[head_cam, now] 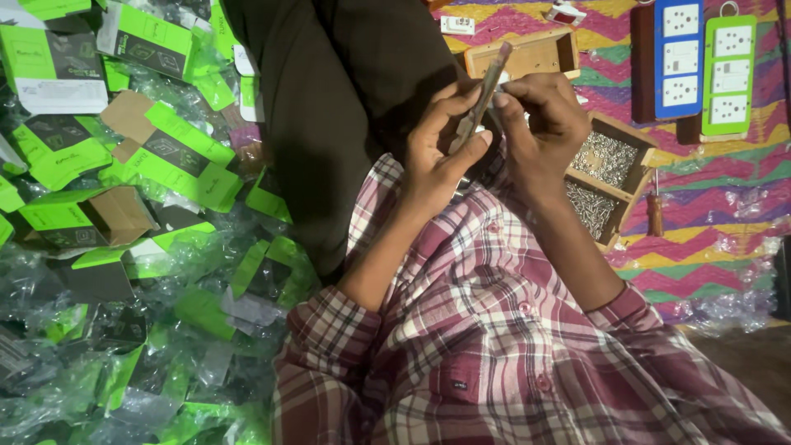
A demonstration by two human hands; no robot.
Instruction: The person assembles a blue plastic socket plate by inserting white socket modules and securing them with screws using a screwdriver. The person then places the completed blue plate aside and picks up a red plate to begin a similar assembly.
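Left hand (437, 156) sits just above frame centre, fingers curled round a thin flat strip (482, 97) w/ thumb pressed on its lower part; strip tilts up toward the upper middle, edge-on to the camera (can't tell what it's made of). Right hand (544, 124) is right beside it, fingertips pinched on the strip's upper end, so both hands are closed on the same piece. Below them, a plaid shirt (494, 346) fills the lower centre & lower right.

Behind the hands, upper middle: a small open wooden box (527, 51). To the right of the right hand, a wooden tray (614, 185) w/ compartments full of small silver screws. A screwdriver (655, 206) w/ a brown handle lies just beside the tray on a bright patterned cloth (709, 206). Upper right: socket boards, one blue (680, 58), one green (729, 74). Whole left side is a heap of green and black cartons (165, 148) & clear plastic wrap (99, 387).
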